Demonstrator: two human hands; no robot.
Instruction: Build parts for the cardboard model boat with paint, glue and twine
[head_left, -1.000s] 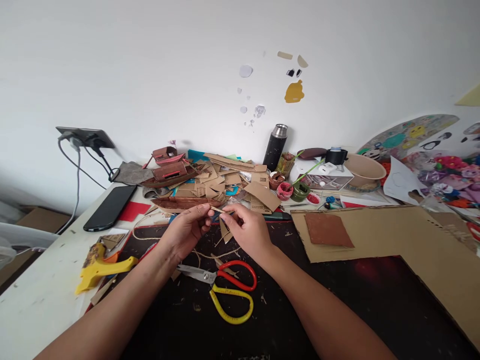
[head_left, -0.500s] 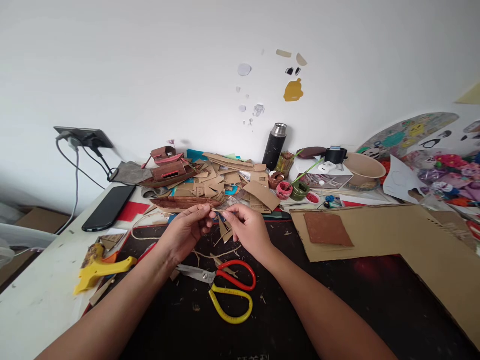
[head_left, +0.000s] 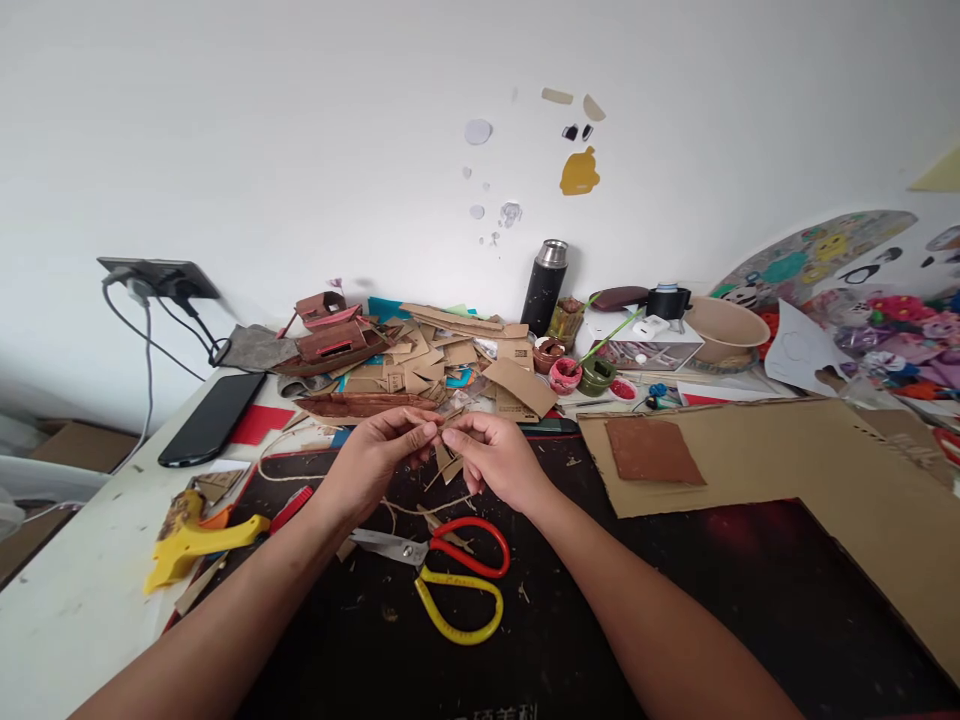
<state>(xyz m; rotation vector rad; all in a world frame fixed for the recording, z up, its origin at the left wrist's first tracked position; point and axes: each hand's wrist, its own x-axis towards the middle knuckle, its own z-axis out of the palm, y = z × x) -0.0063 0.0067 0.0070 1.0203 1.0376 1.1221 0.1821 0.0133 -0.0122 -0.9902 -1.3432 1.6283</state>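
My left hand (head_left: 379, 455) and my right hand (head_left: 499, 455) meet above the dark mat, thumbs and fingertips pinched almost together. Between them is a thin strand of twine (head_left: 427, 508), mostly hidden by the fingers; lengths of it trail below the hands and loop out to the left. Just beneath lie scissors (head_left: 409, 552) with one red and one yellow handle, blades pointing left. Behind my fingers sits a brown boat-shaped cardboard piece (head_left: 352, 404). A brown cardboard boat with a cabin (head_left: 341, 345) stands farther back on the left.
At left are a yellow glue gun (head_left: 199, 540) and a black phone (head_left: 212, 420). Cardboard scraps (head_left: 420, 360) pile up at the back, beside a black flask (head_left: 544, 290) and paint jars (head_left: 565, 375). A large cardboard sheet (head_left: 750, 450) with a brown square (head_left: 654, 450) covers the right side.
My fingertips have come closer together, and my left thumb has moved right toward the right hand. The strand between them shows less. The whole view has shifted slightly.
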